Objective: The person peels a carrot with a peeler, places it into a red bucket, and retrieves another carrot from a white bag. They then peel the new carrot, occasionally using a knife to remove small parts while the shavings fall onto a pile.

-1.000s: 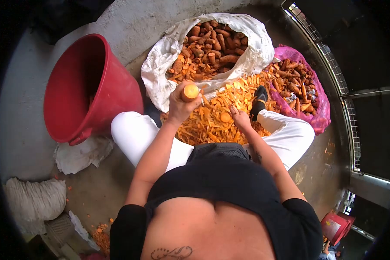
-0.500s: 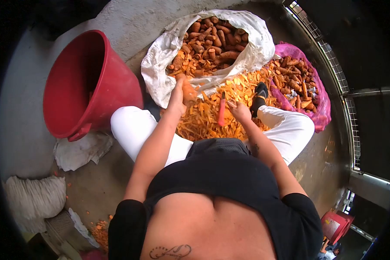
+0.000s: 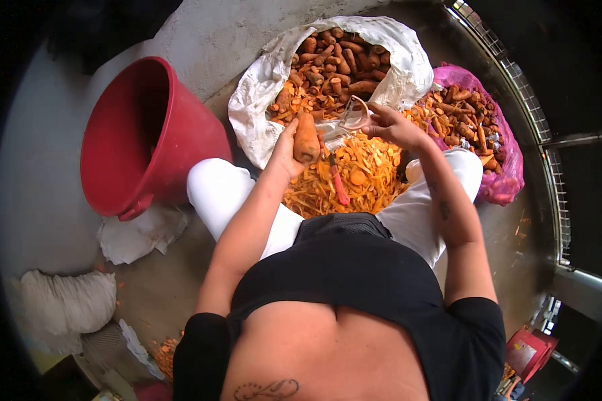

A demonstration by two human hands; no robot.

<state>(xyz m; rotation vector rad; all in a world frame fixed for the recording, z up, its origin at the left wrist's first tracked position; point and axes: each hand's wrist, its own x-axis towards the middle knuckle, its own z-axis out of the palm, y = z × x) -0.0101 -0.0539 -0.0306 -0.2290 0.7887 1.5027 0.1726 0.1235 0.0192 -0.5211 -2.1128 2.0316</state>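
Note:
My left hand (image 3: 286, 152) is wrapped round a thick carrot (image 3: 306, 138), held upright over the heap of orange peelings (image 3: 358, 170). To its right and a little higher, my right hand (image 3: 396, 128) grips a peeler (image 3: 356, 115) by its light-coloured handle, apart from the carrot. A knife with a red handle (image 3: 340, 184) lies on the peelings between my legs, touched by neither hand. Just beyond my hands, a white sack (image 3: 251, 110) with a rolled-down rim holds many unpeeled carrots (image 3: 344, 60).
A large red tub (image 3: 201, 137) leans on its side at the left. A pink mesh sack (image 3: 508, 180) of carrots stands at the right. Two pale sacks lie on the left, a crumpled one (image 3: 140, 234) and a fuller one (image 3: 67, 304). A metal grating (image 3: 532, 100) runs along the right.
My right hand has risen from beside the red-handled knife and now shows the peeler. My left hand has turned the carrot upright and shifted slightly right. The knife lies tilted the other way.

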